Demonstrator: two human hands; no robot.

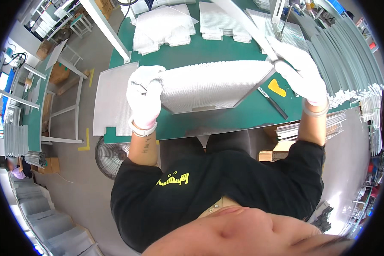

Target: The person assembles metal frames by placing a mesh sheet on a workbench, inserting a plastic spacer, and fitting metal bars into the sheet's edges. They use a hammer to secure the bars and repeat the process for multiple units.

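A silvery mesh panel (213, 87) is held tilted above the green worktable, its near edge close to the tabletop. My left hand (144, 94), in a white glove, pinches the panel's left edge between thumb and fingers. At the panel's far right corner, my gloved right hand (301, 72) is closed around the end of a long pale frame strip (243, 25), which slants up and away to the left. Whether the right fingers also grip the panel is hidden. Beside the panel's right edge lie a black-handled knife-like tool (274, 103) and a yellow flat piece (277, 88).
Stacks of mesh sheets (164, 27) lie along the far side of the green table (158, 123). Another mesh sheet (111, 98) rests at the left. Many long grey strips (345, 55) are piled at the right. A round floor fan (111, 155) stands below the table's left corner.
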